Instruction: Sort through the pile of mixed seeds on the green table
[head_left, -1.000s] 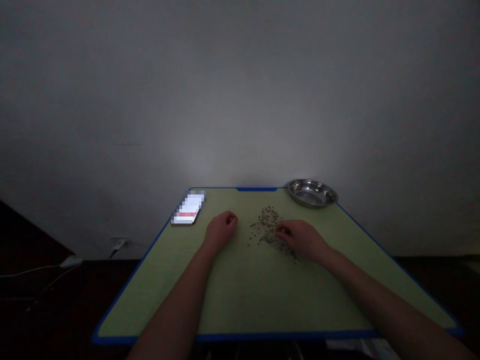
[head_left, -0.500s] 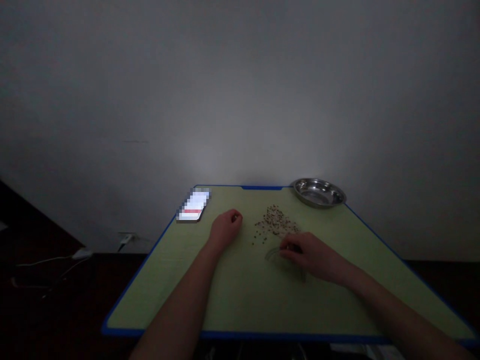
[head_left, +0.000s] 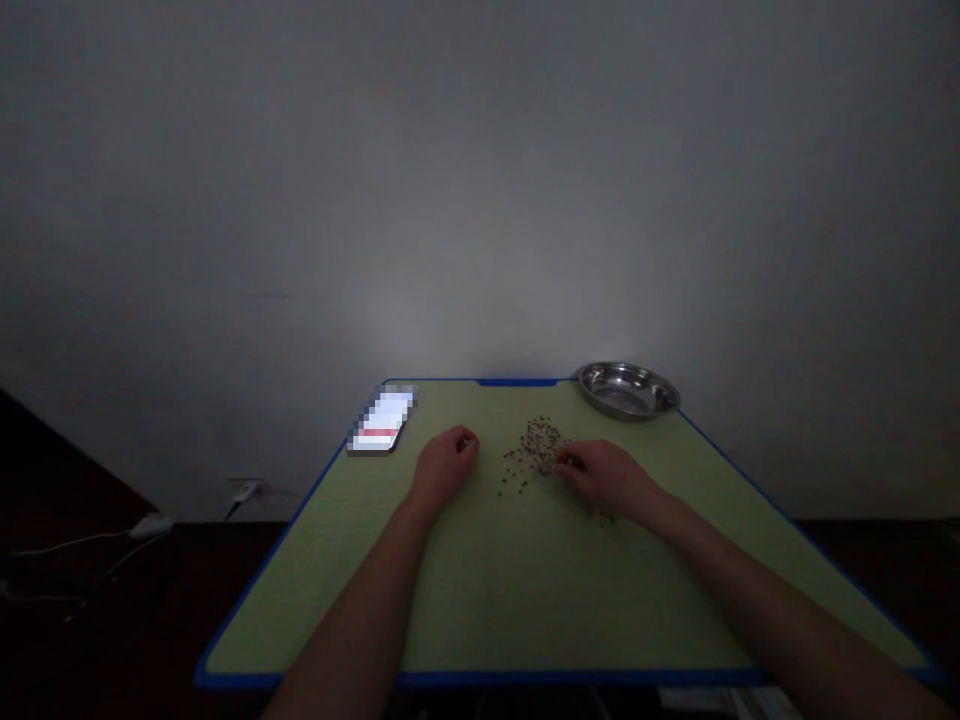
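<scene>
A scatter of small dark and pale grains or seeds (head_left: 541, 440) lies on the pale green tabletop (head_left: 495, 590). At its right edge is my right hand (head_left: 607, 475), with thumb and fingertips pinched together low over the grains. Whatever sits between those fingertips is too small and dim to name. A few more specks (head_left: 606, 520) show just below that hand. To the left of the scatter rests my left hand (head_left: 444, 465), its fingers curled in and apart from the grains. The inside of the curl is hidden.
A shiny steel bowl (head_left: 628, 392) stands at the table's back right corner. At the back left lies a lit phone (head_left: 381, 420), its screen blurred out. Blue trim edges the table, and a wall rises behind. White cables (head_left: 150, 525) run at the far left.
My right hand has moved away from me and slightly left, onto the edge of the grains. A blurred streak beside its fingers is gone. My left hand keeps its curled pose; the view shifted slightly.
</scene>
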